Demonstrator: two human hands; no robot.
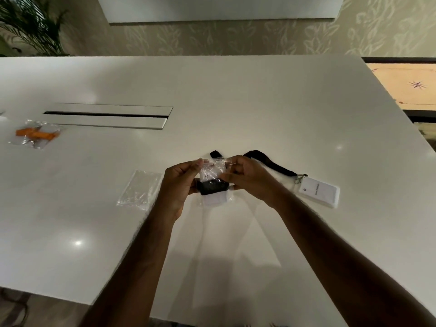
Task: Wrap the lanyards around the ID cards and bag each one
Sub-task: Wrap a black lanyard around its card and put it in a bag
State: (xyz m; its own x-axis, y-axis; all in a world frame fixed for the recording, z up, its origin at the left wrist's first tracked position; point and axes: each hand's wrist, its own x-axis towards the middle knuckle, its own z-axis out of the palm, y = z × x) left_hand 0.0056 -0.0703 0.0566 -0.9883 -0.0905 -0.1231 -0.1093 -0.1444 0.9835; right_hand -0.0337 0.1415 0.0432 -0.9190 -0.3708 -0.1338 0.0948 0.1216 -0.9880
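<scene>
Both hands hold a clear bag (213, 171) above the table's (236, 102) middle: left hand (180, 182) and right hand (247, 178) pinch its top corners. Inside sits a card wrapped in black lanyard (212, 187). An empty bag (139, 190) lies just left; another card (319, 191) with black lanyard (271, 162) lies right; a bagged orange lanyard (35, 134) rests near the left edge.

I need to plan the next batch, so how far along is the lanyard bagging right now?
Done: one orange lanyard lies bagged at the far left. In hand: the left hand and right hand hold a bag with a black-wrapped card in it, pinching its top. Left: the black lanyard with its loose card on the right, and an empty bag waiting.
</scene>
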